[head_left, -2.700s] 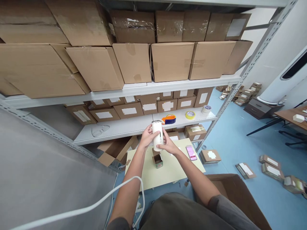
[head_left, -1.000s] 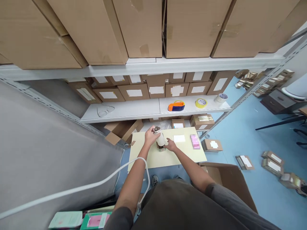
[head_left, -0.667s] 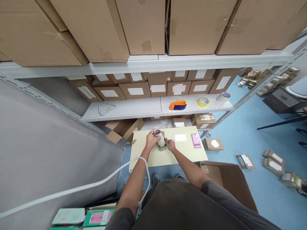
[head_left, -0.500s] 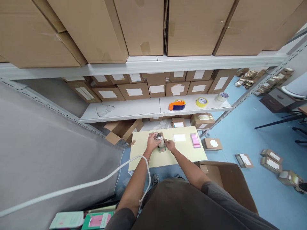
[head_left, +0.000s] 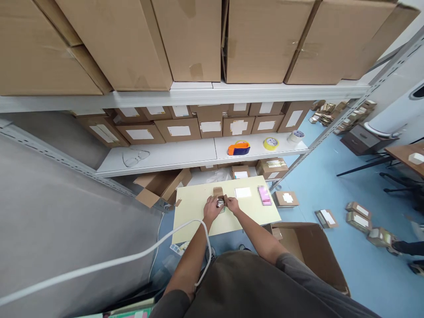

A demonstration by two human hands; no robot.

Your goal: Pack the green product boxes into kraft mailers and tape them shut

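A small brown carton stands open on the pale yellow table. A white cylindrical bottle sits down inside it, with only its silver cap showing. My left hand is closed around the bottle's top and the carton's left side. Fingers of my right hand pinch the carton's right flap. A white label and a pink phone lie on the table to the right of my hands.
A shelf behind the table carries an orange tape dispenser, a yellow tape roll, glasses and labelled boxes. A large open carton stands at my right. Small packed boxes lie on the blue floor. A white cable crosses my left arm.
The white bottle, earlier held up in both hands, has gone down into the small carton until only its cap shows. My right hand moved onto the carton's flap.
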